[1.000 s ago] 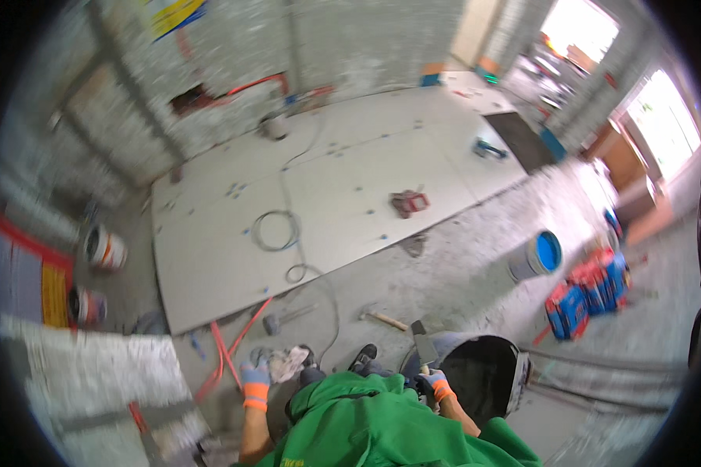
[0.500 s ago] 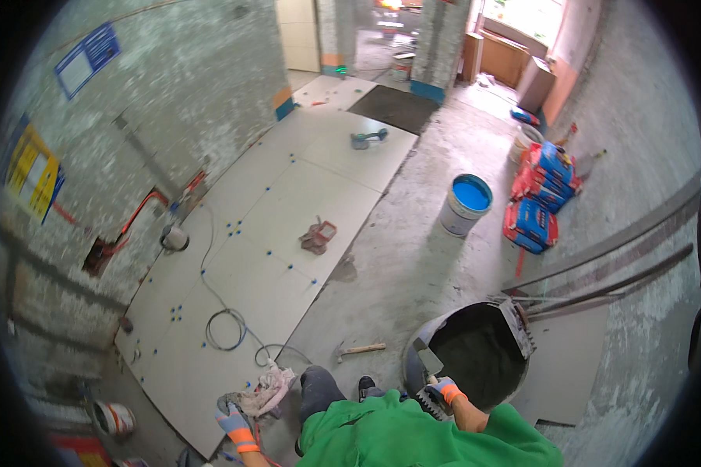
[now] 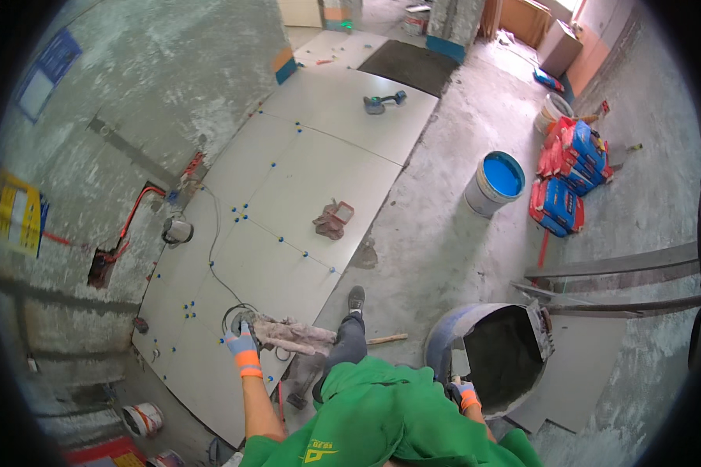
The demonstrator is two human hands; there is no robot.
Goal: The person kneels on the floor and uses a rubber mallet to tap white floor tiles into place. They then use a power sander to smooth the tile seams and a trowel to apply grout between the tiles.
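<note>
Concrete floor point(image 3: 432, 226) opens out at three o'clock, between the pale bucket point(image 3: 483, 197) at two and the white tiles point(image 3: 319, 167), whose edge slants from one down towards seven! Down at seven, the left hand point(image 3: 244, 342) clutches a grubby cloth point(image 3: 294, 336), stretched nine to three across that edge, while at five the right hand point(image 3: 466, 391) grips a trowel point(image 3: 460, 361), blade pointing twelve, long axis six to twelve, at the rim of the mortar tub point(image 3: 442, 341)
</note>
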